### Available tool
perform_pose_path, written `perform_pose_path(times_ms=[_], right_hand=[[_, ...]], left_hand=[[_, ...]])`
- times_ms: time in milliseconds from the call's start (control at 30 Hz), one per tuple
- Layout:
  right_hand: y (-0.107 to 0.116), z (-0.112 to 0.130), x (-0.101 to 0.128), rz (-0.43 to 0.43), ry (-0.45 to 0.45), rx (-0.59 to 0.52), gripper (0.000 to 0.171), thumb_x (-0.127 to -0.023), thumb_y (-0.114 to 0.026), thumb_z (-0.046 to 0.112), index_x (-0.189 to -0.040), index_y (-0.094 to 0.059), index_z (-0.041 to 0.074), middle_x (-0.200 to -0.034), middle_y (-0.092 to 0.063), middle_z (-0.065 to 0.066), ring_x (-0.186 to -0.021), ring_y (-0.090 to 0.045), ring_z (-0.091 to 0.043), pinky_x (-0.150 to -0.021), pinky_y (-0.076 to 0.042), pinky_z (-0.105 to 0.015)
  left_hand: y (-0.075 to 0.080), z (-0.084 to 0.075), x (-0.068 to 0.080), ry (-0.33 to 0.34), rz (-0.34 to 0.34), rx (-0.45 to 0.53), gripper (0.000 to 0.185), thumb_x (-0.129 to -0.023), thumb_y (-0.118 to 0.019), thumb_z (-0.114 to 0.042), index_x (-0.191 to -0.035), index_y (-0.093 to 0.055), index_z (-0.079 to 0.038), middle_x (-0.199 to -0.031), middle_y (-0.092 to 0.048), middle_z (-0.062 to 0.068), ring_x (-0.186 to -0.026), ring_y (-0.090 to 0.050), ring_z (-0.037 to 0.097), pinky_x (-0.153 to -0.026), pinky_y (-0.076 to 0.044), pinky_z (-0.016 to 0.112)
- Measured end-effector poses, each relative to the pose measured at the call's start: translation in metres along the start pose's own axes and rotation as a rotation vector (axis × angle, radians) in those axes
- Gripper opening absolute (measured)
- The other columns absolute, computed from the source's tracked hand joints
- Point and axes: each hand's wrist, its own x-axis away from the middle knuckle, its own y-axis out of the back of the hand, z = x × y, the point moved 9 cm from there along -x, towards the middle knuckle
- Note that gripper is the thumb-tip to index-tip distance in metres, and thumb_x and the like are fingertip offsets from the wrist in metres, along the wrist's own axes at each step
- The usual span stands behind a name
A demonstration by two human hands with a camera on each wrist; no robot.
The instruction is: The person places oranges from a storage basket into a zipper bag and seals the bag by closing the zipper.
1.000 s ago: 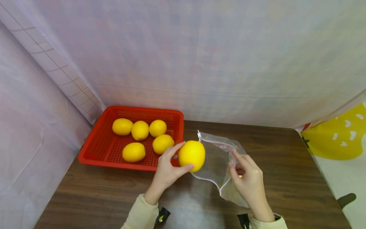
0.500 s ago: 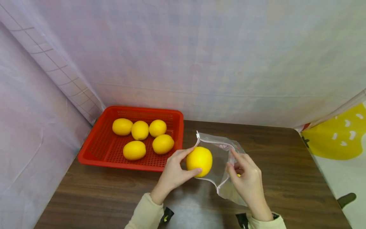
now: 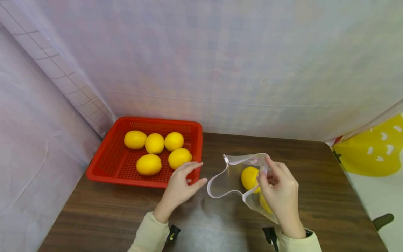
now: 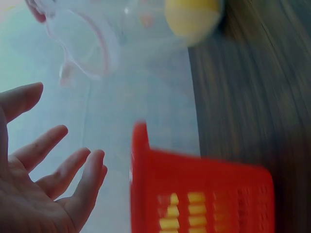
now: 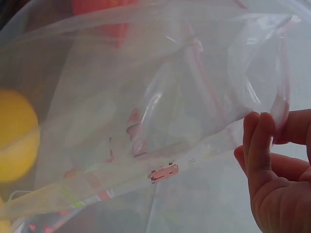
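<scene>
My right hand pinches the rim of a clear zip bag, whose mouth gapes toward the left. Inside the bag a lemon shows behind the pink zip edge, and a second yellow fruit lies lower, partly hidden by the hand. In the right wrist view the thumb and fingers meet on the zip edge of the bag. My left hand holds nothing; its fingers are spread beside the near right corner of the red basket. The left wrist view shows the same hand with fingers apart.
Several lemons lie in the basket, grouped toward its middle and right. The brown wooden table carries everything. A pale curtain hangs along its back edge, and a yellow printed shape shows at the far right.
The left hand has let go of the lemon, which is now inside the bag, and has drawn back left toward the basket. The right hand still pinches the bag, shifted slightly right.
</scene>
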Motion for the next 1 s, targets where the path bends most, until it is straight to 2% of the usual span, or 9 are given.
perform_pose_path(times_ms=[167,233,400,533,733,833,933,1000], right_hand=[[0.004,-0.002,0.003,0.008,-0.002,0.007,0.042,-0.065,-0.067,-0.017,-0.106,-0.062,-0.011,-0.081,-0.060,-0.018,-0.065,-0.047,0.016,-0.057,-0.043,-0.003],[0.004,-0.003,0.005,0.012,0.002,0.005,0.042,-0.064,-0.067,-0.018,-0.106,-0.062,-0.012,-0.081,-0.060,-0.017,-0.066,-0.047,0.017,-0.056,-0.043,-0.004],[0.002,-0.005,0.007,0.024,-0.001,-0.018,0.042,-0.064,-0.067,-0.018,-0.105,-0.062,-0.012,-0.081,-0.060,-0.016,-0.065,-0.049,0.015,-0.056,-0.044,-0.005],[0.001,-0.006,0.009,0.029,0.001,-0.025,0.044,-0.063,-0.068,-0.019,-0.106,-0.062,-0.012,-0.081,-0.060,-0.017,-0.065,-0.049,0.015,-0.055,-0.044,-0.005],[0.001,-0.007,0.009,0.037,0.005,-0.028,0.045,-0.062,-0.068,-0.019,-0.106,-0.062,-0.012,-0.081,-0.060,-0.016,-0.064,-0.050,0.014,-0.055,-0.044,-0.005],[0.001,-0.006,0.010,0.041,0.004,-0.031,0.045,-0.062,-0.068,-0.019,-0.107,-0.061,-0.012,-0.081,-0.060,-0.016,-0.064,-0.050,0.014,-0.055,-0.044,-0.005],[0.001,-0.007,0.010,0.048,0.001,-0.037,0.045,-0.063,-0.068,-0.019,-0.107,-0.061,-0.012,-0.082,-0.060,-0.016,-0.065,-0.050,0.015,-0.055,-0.044,-0.005],[0.001,-0.007,0.011,0.048,0.002,-0.038,0.045,-0.063,-0.068,-0.020,-0.107,-0.061,-0.012,-0.082,-0.060,-0.016,-0.066,-0.050,0.015,-0.055,-0.044,-0.006]], left_hand=[[0.022,0.016,0.002,-0.021,-0.085,-0.083,0.044,-0.075,-0.073,-0.029,-0.114,-0.064,-0.011,-0.115,-0.059,0.007,-0.103,-0.055,0.023,-0.078,-0.048,0.035],[0.029,0.023,0.002,-0.013,-0.105,-0.088,0.043,-0.074,-0.073,-0.028,-0.112,-0.064,-0.010,-0.114,-0.060,0.009,-0.104,-0.055,0.025,-0.083,-0.046,0.041],[0.048,0.045,0.000,0.015,-0.146,-0.089,0.041,-0.074,-0.074,-0.023,-0.110,-0.064,-0.004,-0.114,-0.060,0.016,-0.106,-0.054,0.030,-0.090,-0.042,0.046],[0.063,0.063,-0.001,0.074,-0.185,-0.137,0.040,-0.076,-0.073,-0.022,-0.111,-0.064,-0.003,-0.116,-0.058,0.018,-0.109,-0.051,0.032,-0.092,-0.040,0.048],[0.086,0.092,-0.004,0.205,-0.255,-0.285,0.044,-0.074,-0.074,-0.025,-0.110,-0.063,-0.004,-0.118,-0.053,0.018,-0.110,-0.043,0.038,-0.090,-0.036,0.054],[0.094,0.104,-0.005,0.239,-0.287,-0.352,0.046,-0.072,-0.075,-0.026,-0.109,-0.063,-0.003,-0.120,-0.051,0.018,-0.111,-0.040,0.039,-0.091,-0.035,0.052],[0.099,0.113,-0.006,0.280,-0.289,-0.419,0.050,-0.072,-0.075,-0.030,-0.112,-0.061,-0.003,-0.124,-0.047,0.019,-0.113,-0.037,0.040,-0.091,-0.035,0.053],[0.097,0.119,-0.007,0.326,-0.253,-0.472,0.056,-0.073,-0.073,-0.036,-0.117,-0.058,-0.006,-0.129,-0.043,0.019,-0.116,-0.035,0.042,-0.089,-0.035,0.056]])
